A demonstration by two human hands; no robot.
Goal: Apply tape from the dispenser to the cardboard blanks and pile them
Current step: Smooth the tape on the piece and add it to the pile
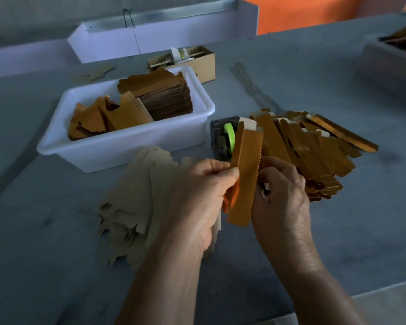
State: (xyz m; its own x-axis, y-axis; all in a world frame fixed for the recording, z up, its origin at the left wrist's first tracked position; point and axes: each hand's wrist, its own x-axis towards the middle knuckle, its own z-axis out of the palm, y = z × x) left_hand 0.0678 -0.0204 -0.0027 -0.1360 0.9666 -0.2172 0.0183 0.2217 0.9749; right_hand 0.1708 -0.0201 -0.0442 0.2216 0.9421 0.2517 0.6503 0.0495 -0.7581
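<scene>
blank: folded gold strip, long axis upright, pinched by left hand and right hand
pile: taped blanks, just right of right hand

Two hands, one tape dispenser, two white tubs, one small cardboard box, and cardboard blanks too many to count.

- The folded blank I pinch between my left hand and right hand is card, its orange-gold face glossy.
- The pile of finished blanks has the same shiny foil look.
- The flat blanks show matt, pale card.
- The tub is smooth white plastic.
- The tape roll is bright green.
- The table looks matt grey.
</scene>
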